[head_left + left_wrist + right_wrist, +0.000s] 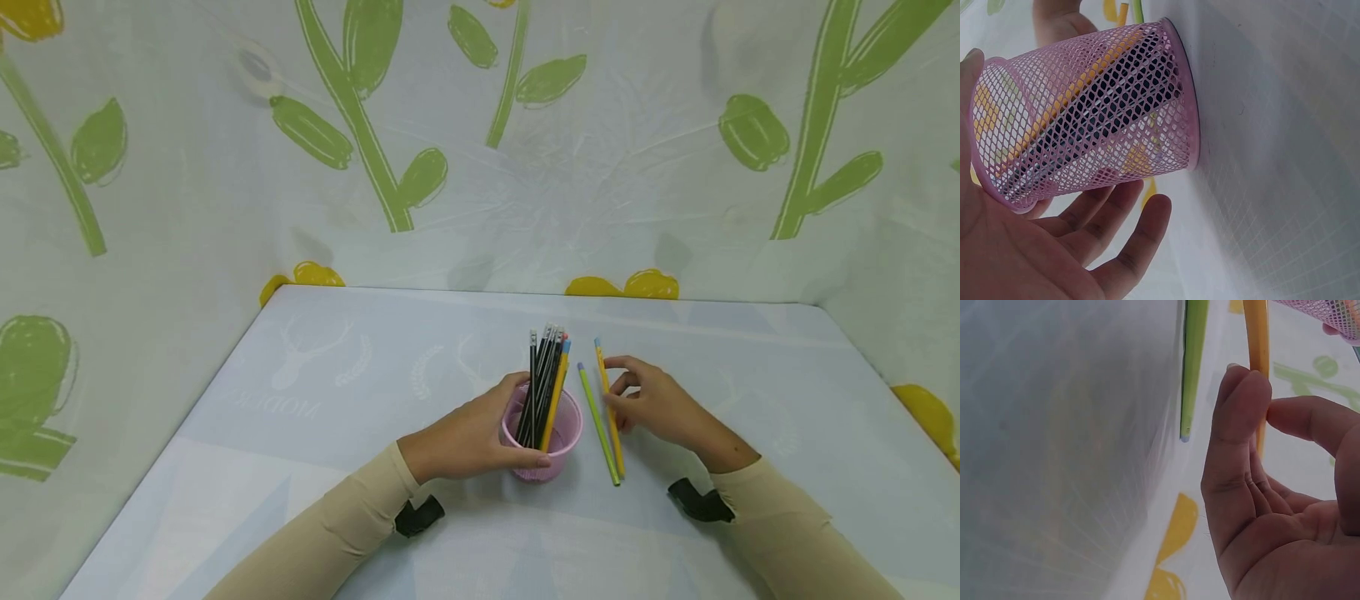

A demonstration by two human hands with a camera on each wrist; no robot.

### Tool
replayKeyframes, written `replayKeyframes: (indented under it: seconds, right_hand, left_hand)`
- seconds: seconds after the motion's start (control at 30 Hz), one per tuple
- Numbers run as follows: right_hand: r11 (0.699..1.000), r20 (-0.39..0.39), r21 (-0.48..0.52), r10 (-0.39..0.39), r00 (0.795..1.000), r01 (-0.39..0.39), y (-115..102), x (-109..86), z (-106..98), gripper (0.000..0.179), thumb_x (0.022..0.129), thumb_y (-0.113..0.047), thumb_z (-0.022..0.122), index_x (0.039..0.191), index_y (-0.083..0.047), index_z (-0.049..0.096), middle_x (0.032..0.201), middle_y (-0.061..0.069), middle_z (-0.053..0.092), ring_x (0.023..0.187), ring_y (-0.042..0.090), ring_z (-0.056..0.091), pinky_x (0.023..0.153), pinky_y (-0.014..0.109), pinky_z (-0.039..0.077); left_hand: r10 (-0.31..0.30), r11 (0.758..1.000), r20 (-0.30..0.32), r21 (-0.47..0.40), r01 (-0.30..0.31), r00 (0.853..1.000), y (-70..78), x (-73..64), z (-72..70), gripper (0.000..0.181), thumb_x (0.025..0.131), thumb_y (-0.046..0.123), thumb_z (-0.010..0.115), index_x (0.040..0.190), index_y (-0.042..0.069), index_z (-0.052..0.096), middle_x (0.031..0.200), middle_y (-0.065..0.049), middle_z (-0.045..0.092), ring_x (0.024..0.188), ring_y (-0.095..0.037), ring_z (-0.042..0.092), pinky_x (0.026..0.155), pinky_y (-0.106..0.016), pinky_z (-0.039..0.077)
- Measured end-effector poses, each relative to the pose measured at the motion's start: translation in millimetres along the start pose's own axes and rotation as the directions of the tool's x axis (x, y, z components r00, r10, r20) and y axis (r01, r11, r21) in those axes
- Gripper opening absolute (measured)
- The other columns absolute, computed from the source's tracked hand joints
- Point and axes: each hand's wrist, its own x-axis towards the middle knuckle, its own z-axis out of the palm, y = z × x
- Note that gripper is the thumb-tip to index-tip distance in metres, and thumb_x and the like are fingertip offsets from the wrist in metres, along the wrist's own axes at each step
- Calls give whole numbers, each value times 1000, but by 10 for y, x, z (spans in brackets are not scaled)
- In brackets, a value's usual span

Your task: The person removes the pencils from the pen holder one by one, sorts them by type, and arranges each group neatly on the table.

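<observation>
My left hand (465, 437) grips a pink mesh pencil cup (572, 429), its thumb along the near side and the other fingers behind. Several black pencils (536, 400) lean inside the cup together with a yellow pencil (555, 402), eraser ends up. Just right of the cup, my right hand (663, 408) pinches another yellow pencil (616, 446) between thumb and fingers; the right wrist view shows this pencil (1257, 334) in the pinch. A green pencil (598, 425) lies on the table between the cup and that pencil.
The table (337, 500) wears a pale cover with faint antler and leaf prints. White curtains (562, 208) with green leaves and yellow flowers enclose its back and sides. Black straps (422, 517) show at both wrists.
</observation>
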Motion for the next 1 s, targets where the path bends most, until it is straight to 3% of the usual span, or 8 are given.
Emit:
replayKeyframes:
  seconds: [0.4, 1.0]
  right_hand:
    - [990, 43, -137, 45, 998, -39, 72, -3, 72, 67, 93, -14, 70, 150, -2, 37, 93, 7, 67, 65, 16, 64, 61, 30, 55]
    - [989, 39, -150, 6, 999, 0, 58, -9, 109, 59, 93, -11, 70, 146, -1, 45, 93, 10, 65, 60, 16, 64, 56, 31, 56]
  left_hand:
    - [5, 1000, 5, -10, -5, 1000, -8, 4, 20, 104, 78, 60, 78, 156, 23, 19, 135, 6, 54, 121, -5, 54, 107, -35, 45]
    - [12, 1000, -1, -4, -12, 1000, -22, 13, 5, 103, 78, 61, 77, 156, 25, 20, 132, 7, 56, 119, -5, 55, 105, -35, 46]
